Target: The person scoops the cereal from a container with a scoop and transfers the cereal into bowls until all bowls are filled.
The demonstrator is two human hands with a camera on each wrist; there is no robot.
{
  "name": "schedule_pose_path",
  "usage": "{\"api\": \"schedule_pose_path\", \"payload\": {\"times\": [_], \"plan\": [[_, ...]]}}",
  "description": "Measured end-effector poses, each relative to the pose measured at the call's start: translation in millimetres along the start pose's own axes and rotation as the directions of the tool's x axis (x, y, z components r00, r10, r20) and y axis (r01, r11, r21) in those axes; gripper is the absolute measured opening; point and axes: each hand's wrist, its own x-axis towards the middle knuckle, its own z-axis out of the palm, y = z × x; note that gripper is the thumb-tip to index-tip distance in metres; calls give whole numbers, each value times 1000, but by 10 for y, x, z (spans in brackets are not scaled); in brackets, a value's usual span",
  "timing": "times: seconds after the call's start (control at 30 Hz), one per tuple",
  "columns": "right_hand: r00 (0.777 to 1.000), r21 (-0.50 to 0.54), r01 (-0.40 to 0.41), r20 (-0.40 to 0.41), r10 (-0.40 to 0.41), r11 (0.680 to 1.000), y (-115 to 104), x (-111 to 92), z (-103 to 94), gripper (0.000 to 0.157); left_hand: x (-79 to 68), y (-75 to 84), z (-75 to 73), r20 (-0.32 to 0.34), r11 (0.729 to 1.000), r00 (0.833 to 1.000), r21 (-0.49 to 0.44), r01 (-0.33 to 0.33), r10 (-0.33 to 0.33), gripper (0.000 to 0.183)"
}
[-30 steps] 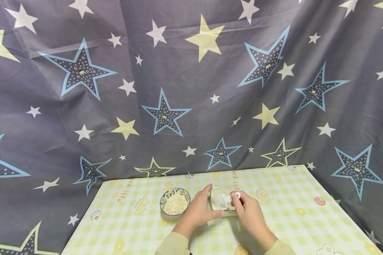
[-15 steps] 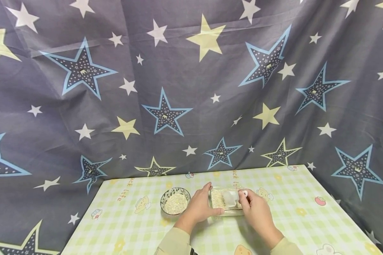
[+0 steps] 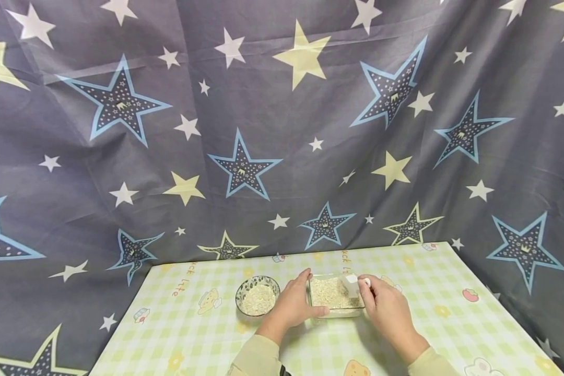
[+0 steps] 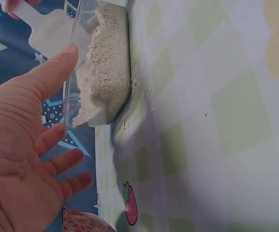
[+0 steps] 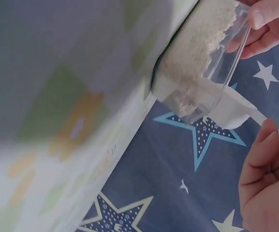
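Note:
A clear rectangular container (image 3: 335, 303) of oat flakes sits on the checked tablecloth (image 3: 207, 334). My left hand (image 3: 295, 303) holds its left end, with the thumb along the front wall and a finger at the back. In the left wrist view the thumb touches the rim of the container (image 4: 105, 72). My right hand (image 3: 386, 308) pinches the handle of a white scoop (image 3: 351, 284) over the container's back right corner. The right wrist view shows the scoop (image 5: 232, 110) above the container (image 5: 197, 58) and my right hand's fingers (image 5: 265, 179) below it.
A small patterned bowl (image 3: 257, 296) of oat flakes stands just left of my left hand. A star-printed curtain (image 3: 282, 130) hangs close behind the table. A few flakes lie spilled on the cloth (image 4: 129, 101) beside the container.
My right hand has carried the scoop from the container's left part to its back right corner. The flakes now lie uncovered. The left hand has stayed on the container.

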Motion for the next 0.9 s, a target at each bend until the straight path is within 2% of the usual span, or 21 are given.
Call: {"api": "schedule_pose_path", "payload": {"times": [0.07,0.13,0.2,0.27,0.3,0.37,0.43,0.5,0.57,0.6,0.63,0.7,0.9], "plan": [[1000,-26,12,20,-12,1000,6,13,-14,7,1,-5,2,0,1000,1000,1,1,-1,117],[997,-11,-16,81,17,1000,11,37,-29,13,3,-7,2,1,1000,1000,1,3,-3,117],[983,34,-96,159,89,995,23,65,-42,19,7,-7,4,1,1000,1000,5,3,-3,117],[946,113,-240,251,206,964,39,93,-50,26,8,-6,6,3,1000,1000,8,4,-5,117],[916,153,-327,296,273,932,49,102,-49,30,9,-7,9,4,1000,1000,10,5,-5,117],[838,223,-497,375,397,839,76,103,-33,35,11,-8,14,5,1000,1000,14,5,-5,117],[742,286,-647,450,497,707,92,88,-4,37,11,-13,19,6,1000,1000,17,3,-3,117],[659,324,-744,501,561,585,93,62,35,37,13,-19,22,4,1000,1000,25,2,-2,117],[602,352,-797,537,592,491,78,33,78,36,15,-24,21,3,999,1000,33,0,-1,117],[582,367,-813,548,601,452,62,20,97,35,16,-27,22,2,999,1000,34,1,-1,117],[569,377,-822,554,607,426,46,8,112,34,17,-26,22,1,999,1000,35,0,0,117],[554,394,-832,565,611,390,13,-13,145,34,19,-22,22,-1,999,1000,32,-1,1,117],[529,418,-847,587,613,330,-49,-59,206,36,17,-20,32,-5,999,1000,44,-3,3,116]]}}
